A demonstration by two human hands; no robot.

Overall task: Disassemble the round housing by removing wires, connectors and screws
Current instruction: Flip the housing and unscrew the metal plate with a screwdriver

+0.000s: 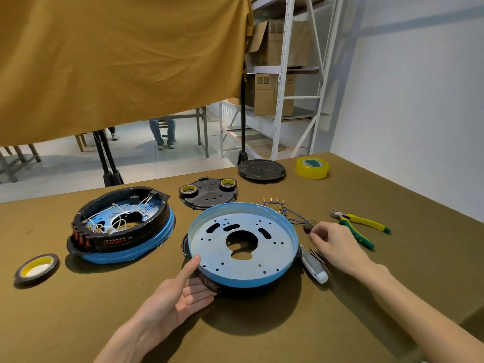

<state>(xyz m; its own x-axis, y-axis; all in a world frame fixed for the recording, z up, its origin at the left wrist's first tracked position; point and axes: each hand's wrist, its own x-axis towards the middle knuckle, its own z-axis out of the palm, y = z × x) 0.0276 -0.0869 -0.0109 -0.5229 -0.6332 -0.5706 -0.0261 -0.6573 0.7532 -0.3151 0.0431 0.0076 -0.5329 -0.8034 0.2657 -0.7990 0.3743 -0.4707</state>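
A round blue-rimmed housing (243,277) with a bare perforated metal plate inside lies in front of me. My left hand (183,292) rests against its near-left rim, palm up, thumb on the edge, fingers straight. My right hand (332,242) lies on the table right of the housing, fingers curled near a small black connector (307,228) that trails blue wires (282,209) with brass terminals; whether it touches the connector I cannot tell. A second housing (120,226), still full of white wires and red parts, sits at the left.
A white-handled screwdriver (313,264) and small screws lie by the housing's right side. Yellow-green pliers (361,224) lie further right. Black covers (209,193) (262,170), tape rolls (36,268) (312,167) and an olive table (340,323) surround them.
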